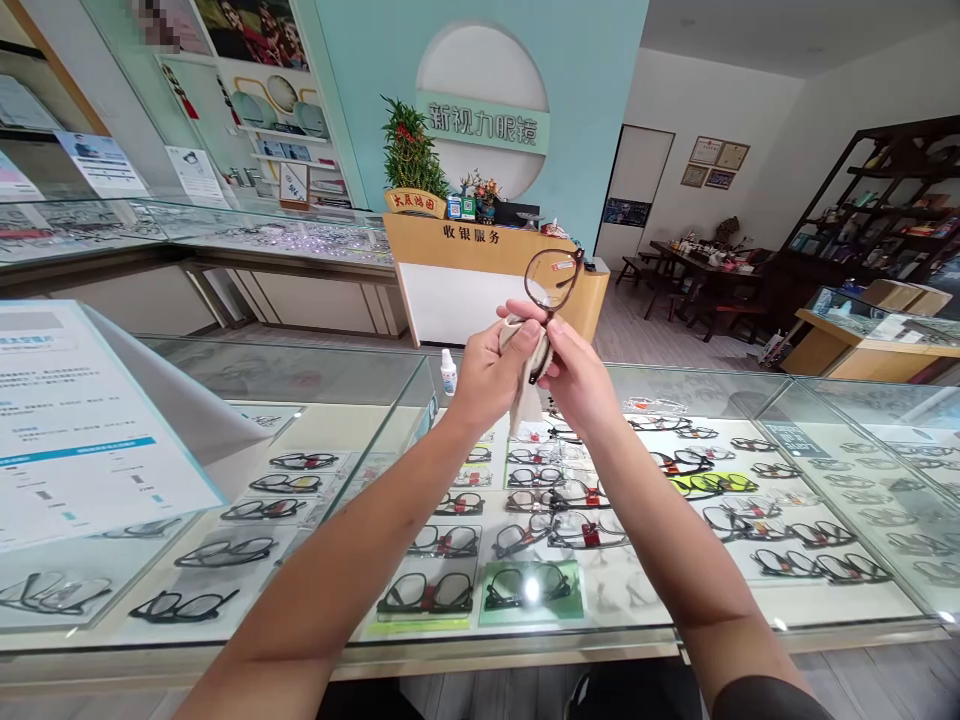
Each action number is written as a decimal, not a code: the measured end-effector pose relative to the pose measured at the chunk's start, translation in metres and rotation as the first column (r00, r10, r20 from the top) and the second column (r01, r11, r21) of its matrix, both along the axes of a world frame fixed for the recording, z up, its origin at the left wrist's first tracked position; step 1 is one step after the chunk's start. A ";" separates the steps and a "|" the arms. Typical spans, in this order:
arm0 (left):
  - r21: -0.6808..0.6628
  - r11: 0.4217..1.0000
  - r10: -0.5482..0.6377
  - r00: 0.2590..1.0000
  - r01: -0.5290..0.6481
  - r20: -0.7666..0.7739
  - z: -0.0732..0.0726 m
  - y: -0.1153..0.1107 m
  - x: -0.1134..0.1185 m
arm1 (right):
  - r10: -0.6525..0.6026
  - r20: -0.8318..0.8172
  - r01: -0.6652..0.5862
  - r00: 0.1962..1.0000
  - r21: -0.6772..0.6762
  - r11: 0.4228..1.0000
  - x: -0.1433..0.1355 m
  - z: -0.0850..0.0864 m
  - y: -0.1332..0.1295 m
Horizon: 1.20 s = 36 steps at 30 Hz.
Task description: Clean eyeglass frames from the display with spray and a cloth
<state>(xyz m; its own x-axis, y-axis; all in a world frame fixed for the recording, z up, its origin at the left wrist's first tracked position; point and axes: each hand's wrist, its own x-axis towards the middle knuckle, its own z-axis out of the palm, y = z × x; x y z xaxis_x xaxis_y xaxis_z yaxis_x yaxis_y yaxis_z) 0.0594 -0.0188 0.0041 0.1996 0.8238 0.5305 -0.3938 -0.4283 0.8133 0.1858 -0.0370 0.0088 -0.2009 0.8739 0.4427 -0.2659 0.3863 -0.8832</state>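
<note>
A pair of dark-framed glasses (553,280) is held up above the glass display counter, one round lens raised with a small red and white sticker on it. My left hand (491,365) pinches a beige cloth (528,395) around the lower lens, which is mostly hidden. Fingers of my right hand (576,375) close on the frame near its bridge, beside the cloth. Both hands touch or nearly touch each other. Behind my left hand, a small white spray bottle (448,373) stands upright on the counter.
Under the glass counter (502,648) lie rows of eyeglasses. A large printed sign (82,430) stands at the left. Farther back are a wooden reception desk (487,250) with a plant (411,150) and more display cases.
</note>
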 end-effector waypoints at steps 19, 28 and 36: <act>0.075 0.942 -0.298 0.918 0.327 -0.263 0.010 0.007 -0.028 | 0.124 -0.212 -0.121 0.969 0.029 0.992 0.011 0.006 0.005; 0.016 0.986 -0.162 0.984 0.164 -0.073 -0.001 0.004 -0.007 | 0.041 -0.123 -0.041 0.992 0.008 0.999 0.001 0.004 -0.002; -0.039 0.995 -0.090 0.993 0.087 -0.079 0.001 0.002 -0.005 | 0.032 -0.113 -0.035 0.993 -0.031 0.999 0.001 0.003 0.000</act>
